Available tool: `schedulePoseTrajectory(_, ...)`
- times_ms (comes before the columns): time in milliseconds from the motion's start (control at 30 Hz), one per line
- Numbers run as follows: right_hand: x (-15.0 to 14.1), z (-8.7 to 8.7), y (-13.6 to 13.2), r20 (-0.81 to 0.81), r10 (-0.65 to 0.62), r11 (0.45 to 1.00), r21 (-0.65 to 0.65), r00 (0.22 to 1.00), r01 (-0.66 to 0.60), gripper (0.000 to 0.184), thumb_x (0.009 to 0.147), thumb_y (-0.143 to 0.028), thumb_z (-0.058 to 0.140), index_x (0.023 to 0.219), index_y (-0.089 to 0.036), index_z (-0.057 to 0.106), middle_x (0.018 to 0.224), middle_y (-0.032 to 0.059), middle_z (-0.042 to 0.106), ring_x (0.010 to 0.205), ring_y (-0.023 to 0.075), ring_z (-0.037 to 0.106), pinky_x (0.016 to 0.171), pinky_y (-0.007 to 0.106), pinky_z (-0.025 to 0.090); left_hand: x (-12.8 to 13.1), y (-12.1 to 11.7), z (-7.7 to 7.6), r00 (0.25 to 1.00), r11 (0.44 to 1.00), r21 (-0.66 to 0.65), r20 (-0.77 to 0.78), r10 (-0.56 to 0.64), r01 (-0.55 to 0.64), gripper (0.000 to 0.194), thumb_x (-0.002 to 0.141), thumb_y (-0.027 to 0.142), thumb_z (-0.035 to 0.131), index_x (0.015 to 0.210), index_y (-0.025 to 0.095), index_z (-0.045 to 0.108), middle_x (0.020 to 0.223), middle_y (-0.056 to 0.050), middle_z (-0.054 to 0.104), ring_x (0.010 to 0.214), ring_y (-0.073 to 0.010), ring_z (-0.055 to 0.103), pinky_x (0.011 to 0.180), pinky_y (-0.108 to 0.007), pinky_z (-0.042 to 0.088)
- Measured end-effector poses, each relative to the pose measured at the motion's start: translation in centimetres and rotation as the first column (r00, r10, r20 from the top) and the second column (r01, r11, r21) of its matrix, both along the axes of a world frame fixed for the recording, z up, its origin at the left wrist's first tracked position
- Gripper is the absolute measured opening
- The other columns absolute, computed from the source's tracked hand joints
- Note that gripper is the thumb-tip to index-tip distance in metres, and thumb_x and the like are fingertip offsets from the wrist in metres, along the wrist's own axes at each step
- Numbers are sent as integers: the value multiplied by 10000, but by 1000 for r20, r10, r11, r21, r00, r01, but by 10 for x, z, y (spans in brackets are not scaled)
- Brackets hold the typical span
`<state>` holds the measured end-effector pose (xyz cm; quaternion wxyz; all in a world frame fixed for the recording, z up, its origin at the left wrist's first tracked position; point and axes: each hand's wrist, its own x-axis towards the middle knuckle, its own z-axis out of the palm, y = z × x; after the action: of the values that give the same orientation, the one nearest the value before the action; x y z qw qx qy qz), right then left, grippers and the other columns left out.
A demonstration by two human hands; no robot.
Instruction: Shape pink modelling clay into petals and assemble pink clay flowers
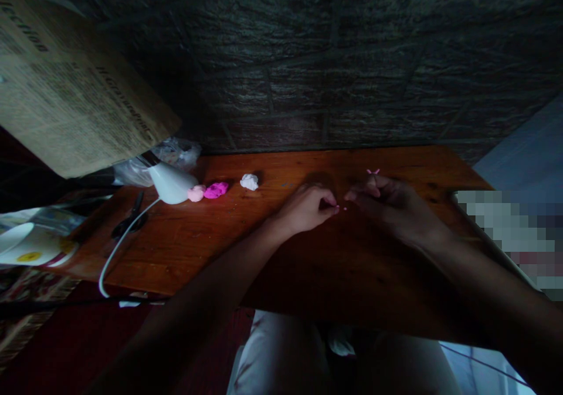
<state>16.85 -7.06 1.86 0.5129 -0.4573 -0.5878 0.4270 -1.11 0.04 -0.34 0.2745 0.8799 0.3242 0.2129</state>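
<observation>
My left hand (310, 208) is closed in a pinch over the wooden table, with a tiny pink bit of modelling clay (337, 208) at its fingertips. A second pink speck (345, 209) shows just right of it, between the hands. My right hand (396, 207) is closed as well, its fingertips close to the left ones. At its upper edge a small pink clay piece (373, 172) with pointed tips sticks out; dim light hides how the fingers grip it. Farther left lie a white clay lump (250, 181), a magenta lump (216, 190) and a pale pink lump (196, 192).
A lamp with a white base (171, 182) and a newspaper-print shade (79, 90) stands at the left. Its white cable (115, 248) crosses the wooden table (185, 236) near dark scissors (132, 222). A white paper cup (37, 245) lies at far left. Behind is a stone-patterned wall (281, 60).
</observation>
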Motion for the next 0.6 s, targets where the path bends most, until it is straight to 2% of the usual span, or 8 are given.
schedulePoseTrajectory(133, 0, 0, 1, -47, -10, 1000, 12, 999, 10, 568, 724, -490, 843, 606, -236, 350, 634, -43, 512, 607, 118, 463, 622, 286, 430, 1, -1, 0, 1000, 1000, 17, -6, -5, 5, 74, 892, 225, 695, 901, 166, 738, 901, -52, 746, 780, -152, 644, 795, -313, 496)
schedulePoseTrajectory(333, 12, -7, 7, -69, -187, 981, -73, 980, 182, 390, 646, -551, 864, 785, -270, 632, 864, 20, 726, 774, 194, 652, 609, 299, 470, 1, -1, 2, 992, 999, -47, 121, 20, -15, 74, 909, 168, 640, 878, 156, 707, 886, -48, 753, 776, -141, 667, 768, -287, 509)
schedulePoseTrajectory(467, 19, -6, 8, -72, -215, 971, -125, 974, 205, 374, 648, -539, 863, 880, -277, 732, 963, 51, 777, 805, 210, 684, 569, 296, 457, 5, 2, 1, 951, 986, -161, 300, 81, -33, 43, 900, 187, 669, 915, 152, 689, 897, -53, 758, 797, -132, 682, 778, -274, 527)
schedulePoseTrajectory(600, 19, -3, 6, -118, -226, 964, -170, 967, 205, 349, 633, -504, 885, 886, -285, 787, 968, 42, 792, 797, 193, 685, 561, 280, 458, 9, 4, 0, 871, 941, -334, 474, 124, 48, 134, 867, 212, 719, 971, 132, 694, 929, -57, 756, 820, -118, 677, 807, -268, 526)
